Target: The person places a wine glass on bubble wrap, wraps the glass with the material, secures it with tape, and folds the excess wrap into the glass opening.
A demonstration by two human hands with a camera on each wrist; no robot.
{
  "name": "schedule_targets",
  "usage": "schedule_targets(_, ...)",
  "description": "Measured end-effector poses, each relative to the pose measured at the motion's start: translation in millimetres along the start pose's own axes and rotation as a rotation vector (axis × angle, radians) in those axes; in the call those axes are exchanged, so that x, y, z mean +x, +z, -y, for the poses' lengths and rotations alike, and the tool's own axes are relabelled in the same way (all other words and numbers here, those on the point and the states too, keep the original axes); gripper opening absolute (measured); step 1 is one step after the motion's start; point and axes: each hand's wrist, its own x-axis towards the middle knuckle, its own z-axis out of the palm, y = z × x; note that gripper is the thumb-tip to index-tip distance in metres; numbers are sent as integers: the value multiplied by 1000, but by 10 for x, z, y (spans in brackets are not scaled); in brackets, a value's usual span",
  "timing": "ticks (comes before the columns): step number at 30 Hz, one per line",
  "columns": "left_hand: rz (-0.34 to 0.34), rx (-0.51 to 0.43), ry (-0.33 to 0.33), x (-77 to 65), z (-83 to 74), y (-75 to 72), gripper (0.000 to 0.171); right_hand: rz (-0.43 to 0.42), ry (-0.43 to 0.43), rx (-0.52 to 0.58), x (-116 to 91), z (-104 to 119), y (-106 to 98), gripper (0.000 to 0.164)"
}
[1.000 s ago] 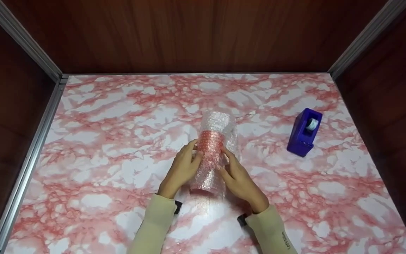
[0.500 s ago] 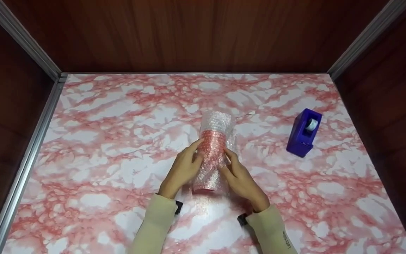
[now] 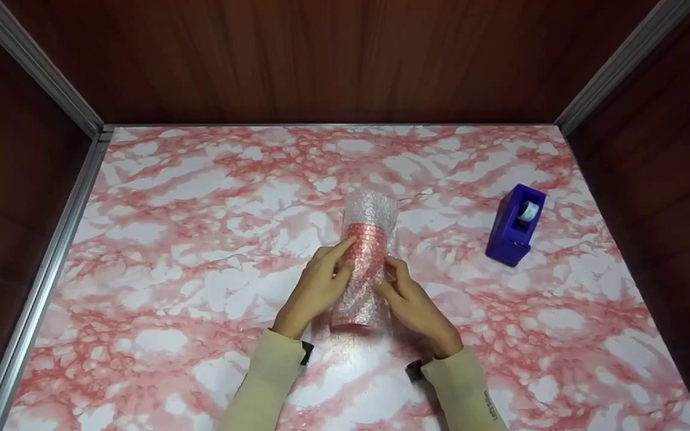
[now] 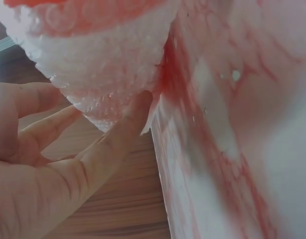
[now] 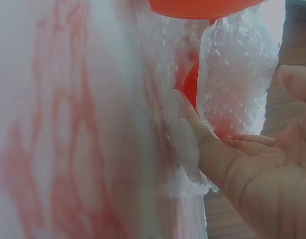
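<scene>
Red cylinder (image 3: 370,239), lying in clear bubble wrap (image 3: 376,206) between two hands. Left hand (image 3: 316,284) and right hand (image 3: 415,305): digits spread against opposite flanks. Apparent step: rolling. Next move likely calls for even, snug pressure. Tape dispenser (image 3: 508,242): well apart, untouched.

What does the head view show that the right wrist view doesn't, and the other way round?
Only the head view: the purple tape dispenser and the left hand, touching the bubble wrap.

Only the right wrist view: a bare patch of the orange-red object between edges of the wrap.

Both: the right hand touching the wrap, that object, and the marbled tabletop.
</scene>
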Motion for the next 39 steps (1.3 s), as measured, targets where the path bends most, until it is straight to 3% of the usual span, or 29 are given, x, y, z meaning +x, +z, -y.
schedule_targets(5,17,8,-7,-16,-36,20,48,-3,22,38,-2,-11,-7,54)
schedule_targets(16,18,55,21,-29,-88,62,48,-45,72,-63,-21,-52,-20,58)
schedule_targets(25,-22,126,89,-25,-144,123,47,-59,113,-76,-26,-37,-48,64)
schedule_targets(33,-37,157,114,1,-157,164,47,-74,109,-81,4,-48,-54,63)
schedule_targets(39,-41,206,118,8,-171,209,47,-110,60,-95,18,-90,-54,57)
